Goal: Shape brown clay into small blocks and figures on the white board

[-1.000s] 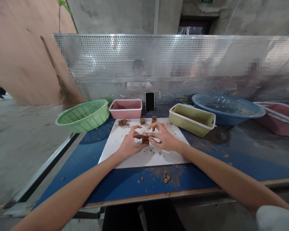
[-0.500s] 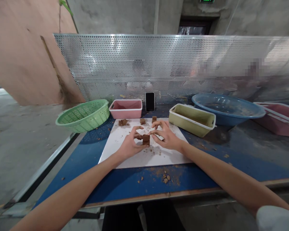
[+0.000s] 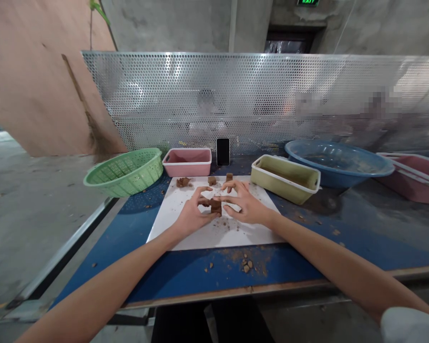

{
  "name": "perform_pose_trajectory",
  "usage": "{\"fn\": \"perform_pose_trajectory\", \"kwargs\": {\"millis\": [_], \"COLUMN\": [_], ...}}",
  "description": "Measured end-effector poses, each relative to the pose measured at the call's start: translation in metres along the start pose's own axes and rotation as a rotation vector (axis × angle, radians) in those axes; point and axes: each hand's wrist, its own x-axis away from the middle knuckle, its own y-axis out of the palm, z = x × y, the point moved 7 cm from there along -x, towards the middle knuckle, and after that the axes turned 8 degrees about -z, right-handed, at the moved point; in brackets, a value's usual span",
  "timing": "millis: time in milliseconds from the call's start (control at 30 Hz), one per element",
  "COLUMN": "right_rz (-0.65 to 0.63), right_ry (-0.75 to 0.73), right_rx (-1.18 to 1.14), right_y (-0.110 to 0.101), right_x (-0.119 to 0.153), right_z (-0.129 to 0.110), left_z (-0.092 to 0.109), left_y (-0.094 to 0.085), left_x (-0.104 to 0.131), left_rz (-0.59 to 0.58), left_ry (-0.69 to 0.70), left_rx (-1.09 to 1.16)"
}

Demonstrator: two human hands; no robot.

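A small brown block of what looks like clay (image 3: 216, 206) stands on a white board (image 3: 189, 236). My left hand (image 3: 195, 212) grips it from the left, thumb low at the near side and fingers behind. My right hand (image 3: 245, 204) is open, its fingers spread, with one fingertip touching or just above the block's top; the exact contact is hard to see. Along the board's far edge lie crumbled brown pieces (image 3: 182, 182), a small lump (image 3: 212, 180) and another small block (image 3: 229, 176). Crumbs dot the board around my hands.
A green basket (image 3: 125, 174), a pink bin (image 3: 187, 169), an upright phone (image 3: 223, 152), an olive bin (image 3: 285, 181) and a blue basin (image 3: 338, 176) line the back of the blue table (image 3: 186, 281). Behind them rises a perforated metal screen (image 3: 236, 102). Loose bits (image 3: 248, 264) lie near the front edge.
My right hand has shifted slightly left, bringing a fingertip over the block's top. My left hand keeps its hold with little movement.
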Motion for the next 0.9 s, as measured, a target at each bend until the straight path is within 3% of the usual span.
{"fn": "perform_pose_trajectory", "kwargs": {"millis": [200, 433, 667, 900], "right_rz": [0.143, -0.068, -0.084, -0.12], "right_ry": [0.065, 0.019, 0.025, 0.017], "right_rx": [-0.028, -0.101, -0.263, -0.3], "right_y": [-0.008, 0.004, 0.009, 0.01], "right_x": [0.002, -0.004, -0.004, -0.005], "right_z": [0.005, 0.0, 0.005, 0.002], "left_z": [-0.002, -0.005, -0.008, -0.01], "left_y": [-0.001, 0.0, 0.001, 0.002], "left_x": [0.0, -0.002, -0.002, -0.002], "left_rz": [0.028, -0.043, -0.151, -0.172], "left_ry": [-0.015, -0.019, -0.012, 0.003], "left_rx": [-0.045, -0.027, 0.068, 0.072]}}
